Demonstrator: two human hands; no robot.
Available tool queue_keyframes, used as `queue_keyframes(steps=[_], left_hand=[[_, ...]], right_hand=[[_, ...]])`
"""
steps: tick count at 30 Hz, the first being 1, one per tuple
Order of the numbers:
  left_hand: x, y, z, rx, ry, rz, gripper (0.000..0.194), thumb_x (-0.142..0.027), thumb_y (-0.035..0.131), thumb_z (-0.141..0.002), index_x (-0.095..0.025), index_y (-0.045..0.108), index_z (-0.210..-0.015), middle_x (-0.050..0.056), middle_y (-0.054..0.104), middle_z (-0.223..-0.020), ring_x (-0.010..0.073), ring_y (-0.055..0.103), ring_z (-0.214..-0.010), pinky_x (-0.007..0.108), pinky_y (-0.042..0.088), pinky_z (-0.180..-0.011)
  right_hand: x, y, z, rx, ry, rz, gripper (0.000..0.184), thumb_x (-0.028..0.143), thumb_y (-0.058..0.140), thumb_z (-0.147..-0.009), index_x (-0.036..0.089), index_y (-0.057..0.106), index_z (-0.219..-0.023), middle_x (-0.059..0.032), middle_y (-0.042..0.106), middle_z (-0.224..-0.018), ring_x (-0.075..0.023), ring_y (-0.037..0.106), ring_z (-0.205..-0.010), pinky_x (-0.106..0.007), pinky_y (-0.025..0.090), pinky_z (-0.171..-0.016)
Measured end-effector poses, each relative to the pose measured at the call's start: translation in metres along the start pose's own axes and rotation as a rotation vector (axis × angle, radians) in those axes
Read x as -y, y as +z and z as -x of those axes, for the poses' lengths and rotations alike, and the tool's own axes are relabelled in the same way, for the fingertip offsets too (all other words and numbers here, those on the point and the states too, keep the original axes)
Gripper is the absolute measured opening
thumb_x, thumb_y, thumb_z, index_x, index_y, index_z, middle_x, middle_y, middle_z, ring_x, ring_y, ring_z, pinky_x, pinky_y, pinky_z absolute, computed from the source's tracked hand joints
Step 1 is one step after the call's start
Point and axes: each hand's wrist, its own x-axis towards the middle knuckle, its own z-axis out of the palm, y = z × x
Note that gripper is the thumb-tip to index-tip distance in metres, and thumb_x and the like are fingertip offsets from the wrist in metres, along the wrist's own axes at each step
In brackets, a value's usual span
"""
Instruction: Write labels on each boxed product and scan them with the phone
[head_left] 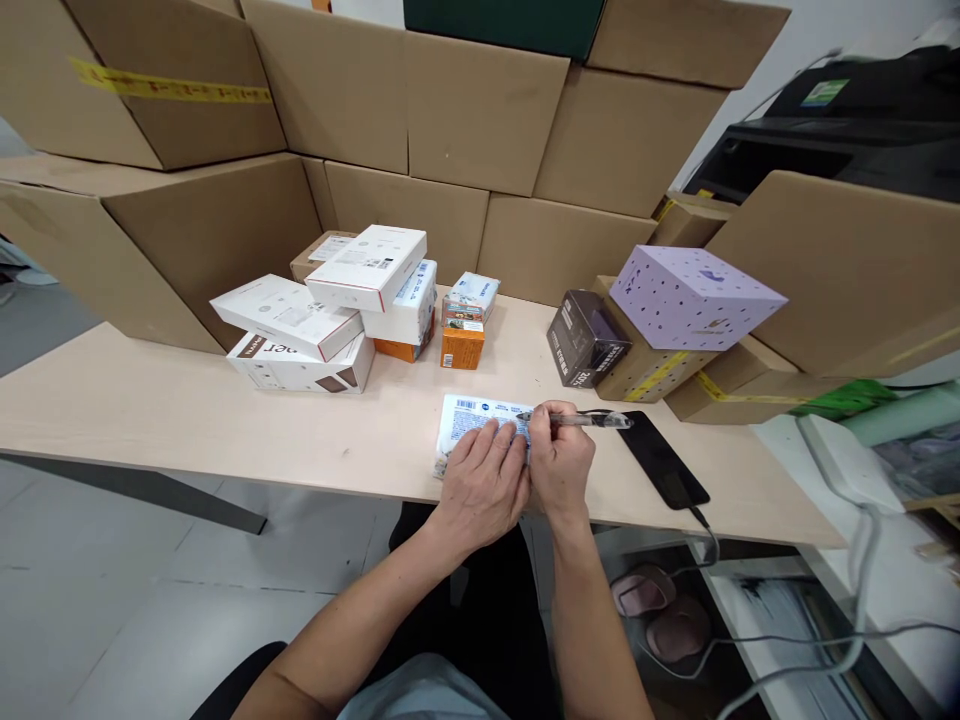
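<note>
Right now, my left hand [484, 490] lies palm down and nearly flat, fingers stretched out and close together over the face of a white packet [463, 418]. My right hand [562, 460] is curled tight around a pen [600, 420], gripping it between thumb and fingers. The pen's long axis runs left to right, almost level across my view: its writing end points left over the packet's blue print, and its clear end sticks out right, past my knuckles. Whether the tip meets the packet, I can't tell. The packet rests flat on the surface [150, 400], close to the front edge and straight ahead of me, its long side also running left to right, with a barcode at the far left. Just right of my right hand, a black phone [664, 460] slants towards me, and beyond the packet sits a small orange box [461, 349]
</note>
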Motion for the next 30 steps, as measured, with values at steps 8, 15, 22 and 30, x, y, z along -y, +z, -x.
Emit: queue_keyframes(steps=[8, 15, 22, 30], left_hand=[[0.000, 0.000, 0.001, 0.008, -0.002, -0.003, 0.035, -0.024, 0.053, -0.091, -0.008, 0.062, -0.121, 0.013, 0.069, -0.125, 0.0304, 0.063, -0.118, 0.042, 0.046, -0.100], [0.001, -0.003, 0.002, 0.028, -0.001, 0.014, 0.038, -0.026, 0.053, -0.091, -0.009, 0.060, -0.124, 0.015, 0.067, -0.128, 0.0316, 0.061, -0.121, 0.044, 0.046, -0.101], [0.003, -0.005, 0.006, 0.081, 0.022, 0.010, 0.040, -0.031, 0.055, -0.091, -0.009, 0.059, -0.124, 0.016, 0.061, -0.137, 0.0334, 0.055, -0.129, 0.046, 0.042, -0.107], [0.007, 0.009, 0.006, 0.028, -0.013, -0.005, 0.038, -0.030, 0.056, -0.091, -0.014, 0.056, -0.126, 0.017, 0.060, -0.138, 0.0328, 0.053, -0.131, 0.047, 0.042, -0.106]], right_hand=[[0.001, -0.001, -0.002, 0.005, -0.027, 0.008, 0.023, 0.035, 0.045, -0.095, 0.020, 0.055, -0.080, 0.0010, 0.065, -0.068, -0.0139, 0.060, -0.060, -0.025, 0.045, -0.063], [-0.001, 0.002, 0.003, -0.046, 0.050, -0.140, 0.022, 0.038, 0.048, -0.095, 0.020, 0.055, -0.084, 0.0021, 0.061, -0.067, -0.0130, 0.057, -0.060, -0.026, 0.045, -0.061], [-0.026, -0.031, -0.014, -0.090, 0.252, -0.259, 0.031, 0.050, 0.044, -0.095, 0.020, 0.053, -0.091, 0.0029, 0.057, -0.067, -0.0121, 0.050, -0.053, -0.026, 0.040, -0.054], [-0.068, -0.049, -0.032, 0.609, 0.195, 0.403, 0.022, 0.041, 0.059, -0.084, 0.020, 0.060, -0.085, 0.0009, 0.059, -0.065, -0.0171, 0.052, -0.063, -0.027, 0.032, -0.060]])
